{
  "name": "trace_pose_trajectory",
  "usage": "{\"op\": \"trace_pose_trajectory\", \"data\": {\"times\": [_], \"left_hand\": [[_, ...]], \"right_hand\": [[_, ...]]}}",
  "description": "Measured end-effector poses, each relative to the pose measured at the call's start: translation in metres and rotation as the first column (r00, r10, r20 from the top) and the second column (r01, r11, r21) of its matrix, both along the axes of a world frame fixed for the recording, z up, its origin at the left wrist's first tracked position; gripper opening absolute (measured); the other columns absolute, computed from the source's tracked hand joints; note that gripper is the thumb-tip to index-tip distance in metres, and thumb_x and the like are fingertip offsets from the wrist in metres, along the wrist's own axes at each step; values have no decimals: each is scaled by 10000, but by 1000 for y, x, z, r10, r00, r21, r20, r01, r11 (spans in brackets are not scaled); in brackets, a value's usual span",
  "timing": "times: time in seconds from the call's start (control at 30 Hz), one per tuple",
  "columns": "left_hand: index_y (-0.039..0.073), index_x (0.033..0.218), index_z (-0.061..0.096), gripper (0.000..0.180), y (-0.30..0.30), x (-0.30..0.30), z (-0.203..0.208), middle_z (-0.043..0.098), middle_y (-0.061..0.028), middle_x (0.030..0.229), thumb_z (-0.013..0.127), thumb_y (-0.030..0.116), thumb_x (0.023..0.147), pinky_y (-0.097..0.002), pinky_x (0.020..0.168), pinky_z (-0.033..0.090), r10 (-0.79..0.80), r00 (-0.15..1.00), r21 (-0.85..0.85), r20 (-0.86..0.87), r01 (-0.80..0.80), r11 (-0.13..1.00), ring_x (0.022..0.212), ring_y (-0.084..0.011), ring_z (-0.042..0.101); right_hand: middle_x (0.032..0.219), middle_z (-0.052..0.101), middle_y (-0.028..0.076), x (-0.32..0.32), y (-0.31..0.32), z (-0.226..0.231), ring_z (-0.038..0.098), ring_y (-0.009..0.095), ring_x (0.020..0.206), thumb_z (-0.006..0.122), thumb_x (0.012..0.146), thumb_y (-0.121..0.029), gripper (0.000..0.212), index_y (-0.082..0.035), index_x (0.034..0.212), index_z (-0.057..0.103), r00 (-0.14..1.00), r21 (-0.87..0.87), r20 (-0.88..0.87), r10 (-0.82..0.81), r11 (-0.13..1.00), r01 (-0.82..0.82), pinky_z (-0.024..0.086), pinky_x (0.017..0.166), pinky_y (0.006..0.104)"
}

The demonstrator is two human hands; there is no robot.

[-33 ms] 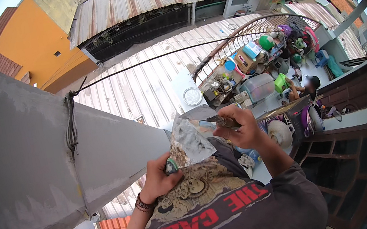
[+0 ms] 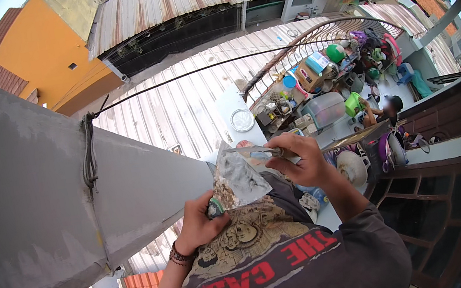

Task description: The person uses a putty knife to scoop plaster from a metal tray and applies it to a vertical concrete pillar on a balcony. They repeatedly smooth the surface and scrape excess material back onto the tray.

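My left hand (image 2: 196, 224) is closed round the green handle of a wide putty knife (image 2: 222, 195). Grey-white paste (image 2: 241, 175) covers much of its broad blade, with brownish marks near the handle. To the right, my right hand (image 2: 303, 160) grips a second, narrower scraper (image 2: 249, 150) by its handle. That scraper's blade points left and shows nearly edge-on, over the top part of the paste. Whether it touches the paste I cannot tell. Both tools are in front of my shirt.
A grey plastered beam (image 2: 128, 170) fills the left, with a dark cable (image 2: 88, 152) tied round it. Below lies a ribbed metal roof (image 2: 172, 105). On the right, a railed balcony (image 2: 337, 23) holds a clear plastic box (image 2: 323, 110), several household things and another person (image 2: 385, 110).
The scraper in my right hand has tilted from showing its flat face to nearly edge-on, its blade slightly lower. My left hand and the loaded putty knife have hardly moved.
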State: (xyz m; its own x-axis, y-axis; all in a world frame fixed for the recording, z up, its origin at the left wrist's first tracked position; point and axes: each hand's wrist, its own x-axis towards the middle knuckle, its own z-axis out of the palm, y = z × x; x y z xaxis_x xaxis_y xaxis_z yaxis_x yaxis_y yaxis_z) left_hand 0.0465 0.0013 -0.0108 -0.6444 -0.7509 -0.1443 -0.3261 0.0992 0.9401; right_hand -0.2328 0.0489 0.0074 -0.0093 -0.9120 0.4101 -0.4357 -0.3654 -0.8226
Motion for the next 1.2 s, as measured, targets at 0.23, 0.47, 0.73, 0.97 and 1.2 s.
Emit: {"op": "trace_pose_trajectory", "data": {"times": [0.23, 0.47, 0.73, 0.97, 1.2], "left_hand": [[-23, 948, 650, 241, 7, -1, 4, 657, -27, 764, 665, -17, 707, -249, 663, 459, 117, 989, 101, -87, -108, 989, 717, -62, 535], [25, 814, 593, 61, 9, -4, -12, 555, 34, 696, 596, -16, 768, -224, 567, 382, 196, 976, 90, -99, -187, 978, 629, -50, 483], [-40, 965, 609, 203, 3, -23, -10, 633, -2, 821, 620, -29, 764, -242, 718, 446, 112, 994, 173, -12, -108, 979, 774, -63, 520], [0, 887, 506, 223, 2, -28, -4, 591, -54, 713, 693, -12, 766, -246, 622, 441, 176, 983, -15, 55, -176, 984, 693, -65, 503], [7, 901, 534, 239, -1, -17, -10, 579, -79, 628, 706, 24, 735, -268, 561, 444, 113, 991, -118, 78, -103, 988, 601, -60, 502]], "right_hand": [[870, 662, 32, -31, 6, -6, 636, 232, 793, 729, 799, -94, 233, -131, 1028, 705, 905, -106, -425, 12, 992, -63, 465, 751, 358], [862, 658, 66, -50, 14, -24, 632, 217, 761, 788, 767, -50, 313, -82, 1071, 718, 978, 72, -81, -193, 977, 199, 489, 698, 339], [784, 638, 47, -37, 29, -39, 537, 86, 714, 738, 889, -236, 334, 1, 1107, 651, 921, 375, 343, -184, 926, 45, 456, 662, 271], [782, 617, 27, -41, 18, -33, 513, 77, 724, 612, 982, -245, 281, 3, 1110, 650, 906, 333, 409, -110, 942, -36, 434, 661, 260], [863, 678, 64, -36, 8, -24, 555, 93, 737, 562, 1010, -306, 347, 18, 953, 675, 906, 469, 415, -84, 873, -134, 471, 702, 282]]}}
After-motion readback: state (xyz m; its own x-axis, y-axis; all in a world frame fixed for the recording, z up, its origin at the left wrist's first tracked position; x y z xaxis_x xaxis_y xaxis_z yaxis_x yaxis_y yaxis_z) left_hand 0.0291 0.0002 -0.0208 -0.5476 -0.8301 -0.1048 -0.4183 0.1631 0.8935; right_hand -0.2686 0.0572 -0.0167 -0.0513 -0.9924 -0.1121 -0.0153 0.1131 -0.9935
